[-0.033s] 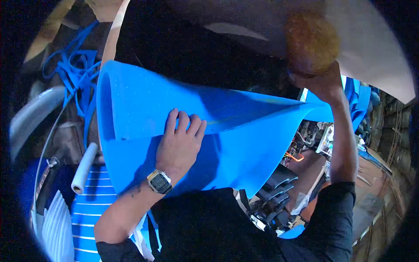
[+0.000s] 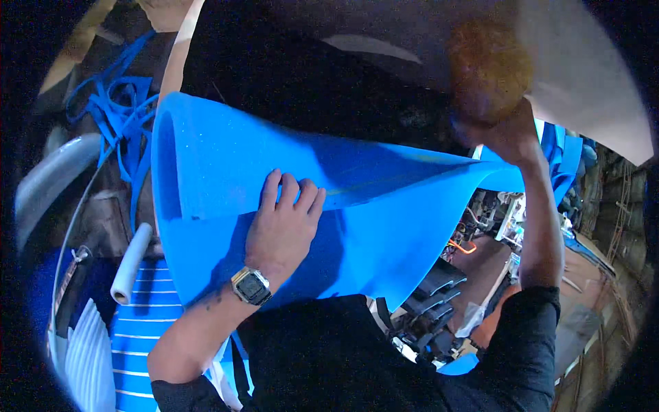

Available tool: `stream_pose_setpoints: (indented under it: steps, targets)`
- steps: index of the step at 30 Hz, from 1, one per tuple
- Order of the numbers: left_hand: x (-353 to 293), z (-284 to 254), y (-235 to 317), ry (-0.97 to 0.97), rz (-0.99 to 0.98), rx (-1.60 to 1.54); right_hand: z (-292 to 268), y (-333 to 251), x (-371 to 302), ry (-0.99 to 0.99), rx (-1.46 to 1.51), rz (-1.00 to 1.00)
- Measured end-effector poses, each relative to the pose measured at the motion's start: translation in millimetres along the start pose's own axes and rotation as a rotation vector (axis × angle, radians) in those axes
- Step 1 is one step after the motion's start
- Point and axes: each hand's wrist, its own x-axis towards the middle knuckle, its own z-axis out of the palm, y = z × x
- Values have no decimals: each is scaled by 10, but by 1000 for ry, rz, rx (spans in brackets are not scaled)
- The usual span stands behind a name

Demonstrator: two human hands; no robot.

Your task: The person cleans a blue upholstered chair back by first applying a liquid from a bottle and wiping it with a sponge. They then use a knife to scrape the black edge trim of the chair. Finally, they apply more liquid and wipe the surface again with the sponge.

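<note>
A wide blue foam-like sheet is folded back over itself, its curled end at the left. My left hand, with a watch on its wrist, presses on the folded edge; its fingers lie stretched over the upper layer and the thumb is hidden. At the upper right my right hand is raised, its fingers partly hidden and dim. It grips a rounded amber-brown thing, whose kind I cannot make out, over a dark surface beyond the sheet.
Tangled blue strips hang at the upper left. Below them stands a thin white roll, beside blue slats with pale gaps. Black parts and an orange cable lie to the right, below the sheet. A pale panel rises at the far right.
</note>
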Motion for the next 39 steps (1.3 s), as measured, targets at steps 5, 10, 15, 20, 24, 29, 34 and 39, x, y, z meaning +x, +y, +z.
stream_pose_setpoints:
  steps: [5,10,15,20,24,29,34,39]
  targets:
    - [-25,37,-21,-19,16,37,33,-168,13,-133,-158,-14]
    - [-33,-2,-23,-12,6,1,42,-179,204,-15,-290,-124]
    - [-17,33,-13,-36,-2,24,194,-160,123,-274,-195,-15]
    - [-10,68,-31,20,23,91,161,-302,227,-286,-264,60]
    - [-14,59,10,-28,-5,38,78,-306,289,-37,-409,-154]
    - [3,64,-11,-20,15,24,39,-329,257,-81,-441,-193]
    - [-8,37,-47,-12,-5,34,165,-292,253,-142,-338,-23]
    - [5,39,-16,3,39,140,440,-197,-17,-170,118,103]
